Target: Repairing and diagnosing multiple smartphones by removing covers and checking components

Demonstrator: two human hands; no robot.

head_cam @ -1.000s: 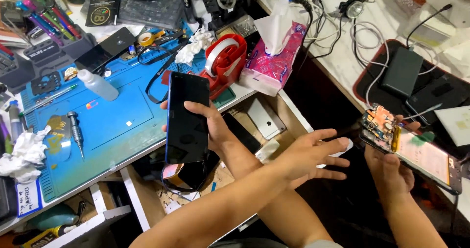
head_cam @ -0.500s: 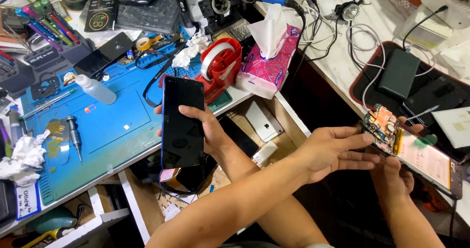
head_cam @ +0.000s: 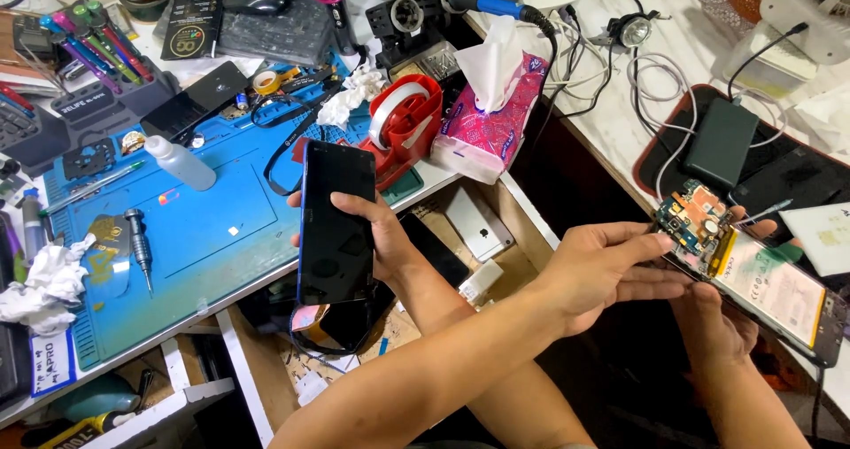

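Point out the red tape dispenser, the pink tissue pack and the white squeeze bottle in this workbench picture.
red tape dispenser (head_cam: pixel 409 127), head view, on its red side wall.
pink tissue pack (head_cam: pixel 485 128), head view, on its patterned pink front.
white squeeze bottle (head_cam: pixel 181 163), head view, on the middle of its body.

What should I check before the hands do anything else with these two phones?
1. Right hand wraps the black phone, thumb across the front: ok.
2. Left hand reaches the board of the open phone: ok.
3. Left grip closed on the board: cannot tell.
4. Another person's hand supports the open phone from below: ok.
5. Black phone fully over the table: not ok, its lower half hangs past the edge.
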